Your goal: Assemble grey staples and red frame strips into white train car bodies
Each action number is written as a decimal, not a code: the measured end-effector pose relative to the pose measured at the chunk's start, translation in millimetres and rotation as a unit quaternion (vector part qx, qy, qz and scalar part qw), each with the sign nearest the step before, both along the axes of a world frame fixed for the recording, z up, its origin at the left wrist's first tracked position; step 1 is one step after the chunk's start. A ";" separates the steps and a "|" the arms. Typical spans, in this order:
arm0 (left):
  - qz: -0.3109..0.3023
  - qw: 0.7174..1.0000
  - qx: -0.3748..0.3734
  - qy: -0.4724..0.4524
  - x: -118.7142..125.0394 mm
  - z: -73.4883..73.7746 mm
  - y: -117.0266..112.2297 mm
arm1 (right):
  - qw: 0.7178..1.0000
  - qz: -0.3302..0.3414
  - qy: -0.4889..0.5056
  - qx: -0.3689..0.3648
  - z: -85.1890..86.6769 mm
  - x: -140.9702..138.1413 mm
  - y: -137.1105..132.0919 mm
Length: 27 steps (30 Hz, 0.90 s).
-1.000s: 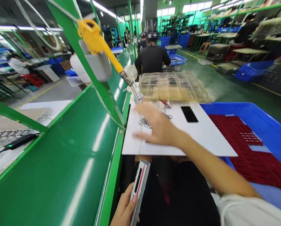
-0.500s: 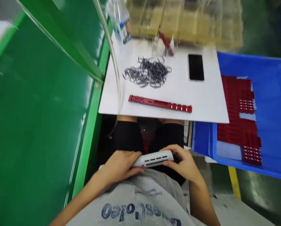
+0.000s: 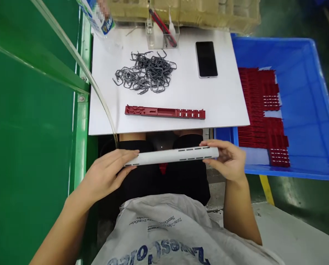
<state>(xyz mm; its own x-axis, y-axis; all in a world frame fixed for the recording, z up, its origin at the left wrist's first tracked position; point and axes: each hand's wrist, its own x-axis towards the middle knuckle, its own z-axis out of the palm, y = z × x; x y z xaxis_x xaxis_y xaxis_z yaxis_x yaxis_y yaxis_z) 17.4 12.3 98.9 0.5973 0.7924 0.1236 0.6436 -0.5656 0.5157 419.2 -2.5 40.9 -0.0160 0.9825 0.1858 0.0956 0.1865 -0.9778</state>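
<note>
Over my lap I hold a long white slotted plastic bar [image 3: 170, 155] level, by both ends. My left hand [image 3: 105, 176] grips its left end, with fingers curled under it. At the right end my right hand [image 3: 227, 160] closes its fingers around the bar. Just beyond, on the white board [image 3: 227, 106], lies a long red plastic strip [image 3: 164, 112]. Further back sits a heap of grey wire clips [image 3: 146, 71]. A black phone [image 3: 206, 59] lies face up at the board's right.
A blue crate [image 3: 304, 92] with several red strips [image 3: 262, 110] stands to the right. The green conveyor [image 3: 29, 129] runs along the left, with a clear hose [image 3: 78, 62] arching over its edge. A small clear holder with tools [image 3: 161, 33] and a clear parts tray [image 3: 197, 11] stand at the back.
The view has tipped down from the hall to my lap. My right hand left the board and joined the left on the white bar, which now lies level and further out.
</note>
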 end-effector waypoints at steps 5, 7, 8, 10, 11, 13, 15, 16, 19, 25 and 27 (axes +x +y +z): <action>0.011 0.990 0.090 0.108 31.4 34.8 70.1 | 0.981 -0.089 -0.136 0.110 17.5 20.6 63.3; 0.016 0.984 0.109 0.143 42.1 41.6 93.6 | 0.972 -0.091 -0.179 0.124 20.8 24.0 85.9; 0.018 0.980 0.117 0.161 46.5 42.2 102.5 | 0.970 -0.086 -0.192 0.123 20.8 24.6 94.7; 0.022 0.972 0.123 0.199 52.9 38.4 114.0 | 0.969 -0.071 -0.207 0.111 17.5 24.3 107.3; 0.024 0.969 0.120 0.217 54.9 34.9 117.1 | 0.970 -0.064 -0.212 0.104 14.7 24.0 111.3; 0.030 0.964 0.116 0.237 56.8 27.2 119.4 | 0.970 -0.049 -0.218 0.095 8.4 24.1 116.3; 0.038 0.963 0.115 0.242 56.8 21.7 119.2 | 0.970 -0.034 -0.222 0.091 3.2 25.5 119.2; 0.040 0.963 0.116 0.241 56.5 20.3 119.1 | 0.970 -0.028 -0.225 0.089 1.5 26.6 120.4; 0.034 0.964 0.113 0.238 55.1 21.5 120.7 | 0.966 -0.013 -0.243 0.089 0.9 30.5 124.2; 0.036 0.960 0.105 0.257 53.0 26.8 128.2 | 0.961 0.024 -0.262 0.086 9.5 35.1 134.4; 0.032 0.954 0.104 0.281 54.1 25.6 129.1 | 0.962 0.032 -0.258 0.083 10.9 35.9 137.5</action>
